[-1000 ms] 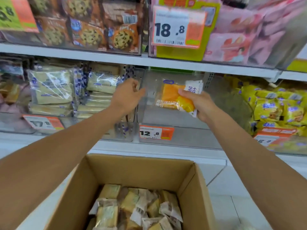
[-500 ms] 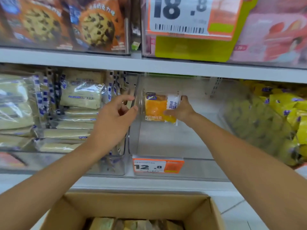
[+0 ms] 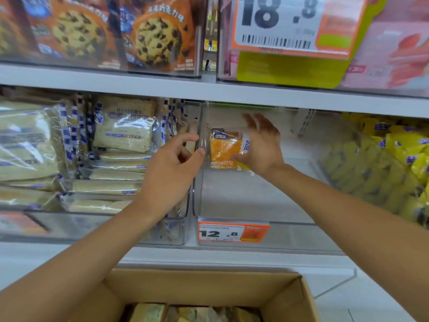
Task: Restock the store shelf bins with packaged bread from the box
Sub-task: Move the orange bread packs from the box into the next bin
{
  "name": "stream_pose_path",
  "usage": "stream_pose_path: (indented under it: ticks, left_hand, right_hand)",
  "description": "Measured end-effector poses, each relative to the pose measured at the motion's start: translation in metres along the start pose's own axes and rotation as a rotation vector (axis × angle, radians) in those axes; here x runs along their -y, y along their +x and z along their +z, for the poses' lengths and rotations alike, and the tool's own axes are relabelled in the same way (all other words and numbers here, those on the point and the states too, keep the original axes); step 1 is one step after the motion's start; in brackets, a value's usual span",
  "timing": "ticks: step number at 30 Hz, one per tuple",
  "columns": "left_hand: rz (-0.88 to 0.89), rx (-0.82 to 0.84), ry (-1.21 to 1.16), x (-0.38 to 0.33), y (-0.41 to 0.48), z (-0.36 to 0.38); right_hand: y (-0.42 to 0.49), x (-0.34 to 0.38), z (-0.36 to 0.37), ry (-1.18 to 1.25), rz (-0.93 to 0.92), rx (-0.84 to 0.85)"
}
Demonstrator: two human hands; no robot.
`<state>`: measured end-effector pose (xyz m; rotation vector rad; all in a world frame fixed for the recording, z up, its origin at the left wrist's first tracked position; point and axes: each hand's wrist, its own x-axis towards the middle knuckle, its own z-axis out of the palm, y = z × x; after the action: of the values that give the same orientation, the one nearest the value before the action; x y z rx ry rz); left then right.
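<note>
An orange-and-white packaged bread [image 3: 224,148] stands upright at the back left of a clear shelf bin [image 3: 243,196] that holds nothing else. My right hand [image 3: 262,147] is just right of the packet with its fingers spread and straight, the thumb near the packet's lower corner. My left hand [image 3: 169,173] pinches the bin's clear left wall [image 3: 200,145] between thumb and fingers. Below me the open cardboard box [image 3: 209,287] holds several more wrapped breads [image 3: 148,312].
The bin to the left is stacked with pale bread packets [image 3: 120,133]. A bin of yellow packets [image 3: 394,163] sits to the right. An orange 12.8 price tag [image 3: 233,232] hangs on the bin front. The upper shelf board [image 3: 209,89] hangs low over the bins.
My right hand carried the orange packet deep into the bin, stood it at the back and let go, fingers now spread. My left hand closed onto the bin wall. The view moved closer.
</note>
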<state>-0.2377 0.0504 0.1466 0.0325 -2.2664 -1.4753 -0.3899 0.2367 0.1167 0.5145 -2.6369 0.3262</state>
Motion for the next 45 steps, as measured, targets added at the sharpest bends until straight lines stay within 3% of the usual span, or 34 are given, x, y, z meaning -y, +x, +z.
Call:
stream_pose_path:
  ticks: [2, 4, 13, 18, 22, 27, 31, 37, 41, 45]
  left_hand:
    - [0.008, 0.001, -0.005, 0.001, 0.000, 0.000]
    - [0.019, 0.000, -0.001, 0.002, 0.000, 0.000]
    - [0.028, -0.005, 0.025, 0.003, 0.001, 0.000]
    - [0.021, 0.035, 0.074, -0.006, 0.003, -0.002]
    - [0.001, 0.046, 0.109, -0.020, -0.005, -0.007]
    - [0.020, 0.025, 0.143, -0.032, -0.056, -0.020]
    - [-0.059, 0.171, 0.212, -0.012, -0.120, -0.027]
    - [-0.420, 0.494, 0.313, 0.098, -0.211, -0.036]
    - [-0.655, 0.503, 0.284, 0.157, -0.256, -0.044]
    - [-0.791, 0.456, 0.243, 0.184, -0.278, -0.048]
  right_hand:
    - [0.002, 0.001, 0.006, -0.157, -0.305, 0.055]
    - [0.005, 0.003, 0.016, -0.240, -0.398, 0.139]
    - [0.004, 0.004, 0.012, -0.201, -0.363, 0.150]
    - [-0.038, 0.018, -0.031, 0.051, -0.196, 0.163]
    - [-0.078, 0.036, -0.077, -0.011, -0.163, 0.109]
    - [-0.149, 0.067, -0.111, 0.134, -0.045, 0.135]
    - [-0.210, 0.082, -0.095, 0.284, -0.029, 0.115]
    - [-0.306, 0.078, -0.005, 0.395, 0.256, 0.617]
    - [-0.357, 0.080, 0.067, 0.371, 0.288, 0.877]
    - [-0.380, 0.104, 0.131, 0.317, 0.234, 0.989]
